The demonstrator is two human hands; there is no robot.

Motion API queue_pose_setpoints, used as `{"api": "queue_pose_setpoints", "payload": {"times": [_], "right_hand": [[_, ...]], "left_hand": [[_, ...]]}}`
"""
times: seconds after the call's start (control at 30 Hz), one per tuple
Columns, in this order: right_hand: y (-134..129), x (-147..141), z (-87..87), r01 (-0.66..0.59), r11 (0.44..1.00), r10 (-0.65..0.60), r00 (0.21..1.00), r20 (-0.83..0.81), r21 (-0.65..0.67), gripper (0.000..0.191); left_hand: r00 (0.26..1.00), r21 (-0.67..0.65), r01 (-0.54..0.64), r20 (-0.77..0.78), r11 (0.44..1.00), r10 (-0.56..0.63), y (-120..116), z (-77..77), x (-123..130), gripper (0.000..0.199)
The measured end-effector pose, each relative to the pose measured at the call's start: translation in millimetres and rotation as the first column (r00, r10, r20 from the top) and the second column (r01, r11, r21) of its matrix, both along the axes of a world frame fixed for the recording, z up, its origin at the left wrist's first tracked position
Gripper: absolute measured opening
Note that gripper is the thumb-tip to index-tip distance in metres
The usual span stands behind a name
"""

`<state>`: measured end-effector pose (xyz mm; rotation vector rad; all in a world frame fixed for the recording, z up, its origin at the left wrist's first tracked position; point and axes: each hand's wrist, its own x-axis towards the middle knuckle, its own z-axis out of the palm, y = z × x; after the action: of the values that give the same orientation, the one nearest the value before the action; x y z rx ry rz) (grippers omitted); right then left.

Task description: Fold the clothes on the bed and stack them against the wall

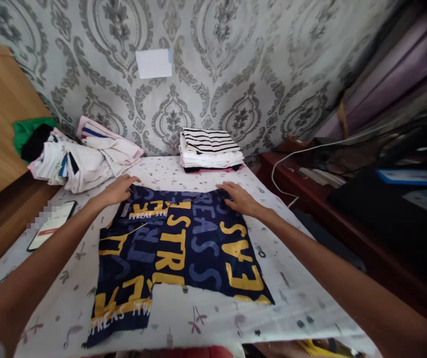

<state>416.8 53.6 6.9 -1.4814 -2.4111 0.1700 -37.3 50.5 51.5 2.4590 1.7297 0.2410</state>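
A navy short-sleeved shirt (206, 248) with large yellow and faded blue lettering lies spread on the white patterned cloth (213, 318). One sleeve sticks out at the lower left, and part of the left side is folded over. At the shirt's far left corner, my left hand (120, 190) touches the fabric with its fingers stretched forward. My right hand (240, 200) rests on the far right corner, fingers extended and thumb apart. Both palms face down, so the undersides of the fingers are hidden.
A folded stack of clothes (211, 151), striped on top, stands by the wall. Loose clothes (86, 159) are heaped at the back left, near a phone (52, 226). A wooden panel (4, 119) borders the left. A white cable (276, 174) hangs over dark red furniture (291, 181) at right.
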Motion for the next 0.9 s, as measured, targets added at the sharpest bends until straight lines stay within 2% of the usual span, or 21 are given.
{"api": "queue_pose_setpoints", "payload": {"times": [0.07,0.17,0.27,0.33,0.4,0.5,0.63,0.73,0.9], "right_hand": [[25,-3,-9.3,-0.020,1.000,0.022,0.997,0.071,-0.022,0.057],[44,-2,-16.2,-0.072,0.995,0.078,0.993,0.084,-0.066,0.035],[51,4,-15.5,-0.067,0.993,0.073,0.996,0.055,-0.093,0.021],[52,6,-13.3,-0.037,0.993,0.041,0.999,0.030,-0.108,0.018],[52,8,-11.0,-0.020,0.991,0.019,1.000,-0.010,-0.131,0.021],[50,7,-7.6,0.000,0.993,0.000,1.000,0.001,-0.121,0.025],[44,4,-4.1,0.086,0.994,-0.092,0.992,0.087,0.070,0.018],[38,2,-4.6,0.107,0.980,-0.131,0.981,0.141,0.166,0.016],[32,5,-10.5,0.169,0.979,-0.182,0.976,0.121,0.113,0.015]], "left_hand": [[0.993,-0.004,0.077,-0.093,0.997,-0.077,10,-9.4,0,0.073],[0.960,-0.058,0.160,-0.222,0.985,-0.169,11,-18.2,7,0.082],[0.932,-0.029,0.219,-0.290,0.975,-0.218,9,-20.1,15,0.075],[0.924,-0.004,0.251,-0.296,0.968,-0.241,10,-18.4,18,0.063],[0.931,0.003,0.244,-0.280,0.970,-0.234,14,-16.1,20,0.046],[0.969,0.061,0.154,-0.203,0.986,-0.139,23,-14.1,20,0.033],[0.999,0.179,0.026,-0.024,0.984,-0.022,34,-17.5,17,0.032],[0.999,0.164,0.023,0.037,0.986,-0.029,35,-21.7,16,0.033],[0.992,0.204,0.087,0.073,0.975,-0.104,9,-14.1,25,0.036]]}}
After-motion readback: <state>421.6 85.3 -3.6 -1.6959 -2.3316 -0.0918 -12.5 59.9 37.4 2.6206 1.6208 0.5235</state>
